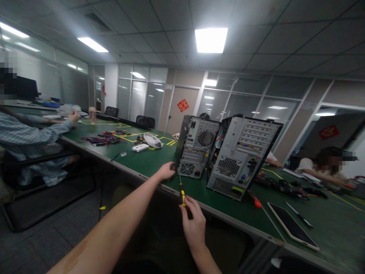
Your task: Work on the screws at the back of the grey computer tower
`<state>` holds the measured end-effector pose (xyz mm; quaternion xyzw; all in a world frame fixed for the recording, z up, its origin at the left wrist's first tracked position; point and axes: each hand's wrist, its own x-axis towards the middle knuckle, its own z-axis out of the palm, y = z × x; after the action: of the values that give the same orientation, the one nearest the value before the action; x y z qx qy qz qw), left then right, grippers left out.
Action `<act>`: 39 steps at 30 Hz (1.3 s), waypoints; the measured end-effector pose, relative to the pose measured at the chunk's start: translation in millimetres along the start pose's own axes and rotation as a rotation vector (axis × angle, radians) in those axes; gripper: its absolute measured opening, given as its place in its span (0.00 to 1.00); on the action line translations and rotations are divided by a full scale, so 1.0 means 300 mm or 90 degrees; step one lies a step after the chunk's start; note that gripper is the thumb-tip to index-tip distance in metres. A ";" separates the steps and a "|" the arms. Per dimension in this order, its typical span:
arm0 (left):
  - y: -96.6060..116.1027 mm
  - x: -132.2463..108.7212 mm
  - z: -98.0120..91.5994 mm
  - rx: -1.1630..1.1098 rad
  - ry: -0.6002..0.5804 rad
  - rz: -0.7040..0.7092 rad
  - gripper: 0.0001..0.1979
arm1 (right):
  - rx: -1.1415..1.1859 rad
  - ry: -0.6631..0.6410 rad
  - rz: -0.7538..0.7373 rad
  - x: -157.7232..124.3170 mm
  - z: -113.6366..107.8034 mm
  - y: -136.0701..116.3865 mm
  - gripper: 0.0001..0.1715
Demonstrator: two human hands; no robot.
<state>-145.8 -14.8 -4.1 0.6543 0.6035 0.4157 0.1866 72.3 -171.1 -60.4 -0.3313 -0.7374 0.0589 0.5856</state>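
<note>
A black-and-yellow screwdriver is held by its handle in my right hand, thumb and fingers pinched around it. Its shaft points up to the bottom left corner of a computer tower, whose back panel with fan grille and ports faces me. Whether the tip sits in a screw is too small to tell. My left hand is beside that tower's lower left edge, thumb and forefinger apart; contact with the case is unclear. To the right stands a second, larger computer tower, tilted in view.
On the green table lie bundled wires, a white power strip and a white fan cover. A red-handled tool, a phone and a pen-like tool lie right. Other people sit at both sides.
</note>
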 end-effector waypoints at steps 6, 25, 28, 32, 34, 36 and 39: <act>-0.006 0.002 0.002 -0.006 0.003 0.000 0.31 | 0.043 0.003 0.053 0.004 -0.004 0.005 0.10; -0.002 0.000 0.000 0.003 0.008 0.012 0.30 | -0.018 -0.046 -0.021 -0.013 0.004 0.023 0.25; -0.001 0.001 0.001 0.007 0.007 0.010 0.30 | -0.015 -0.041 -0.032 -0.010 0.004 0.017 0.24; -0.007 0.004 0.004 0.002 0.008 0.007 0.31 | -0.018 -0.020 -0.023 -0.005 0.002 0.008 0.21; -0.009 0.004 0.005 -0.005 0.009 0.009 0.30 | -0.020 -0.004 -0.004 -0.003 0.000 0.004 0.18; -0.008 0.002 0.005 -0.010 0.010 0.008 0.30 | -0.015 0.007 0.016 0.001 -0.002 0.001 0.15; 0.000 -0.002 0.001 -0.012 0.010 0.006 0.30 | 0.000 0.017 0.033 0.007 -0.006 -0.006 0.13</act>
<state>-145.5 -15.4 -4.6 0.6521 0.5979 0.4273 0.1862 73.0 -171.9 -57.3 -0.3509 -0.7209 0.0695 0.5935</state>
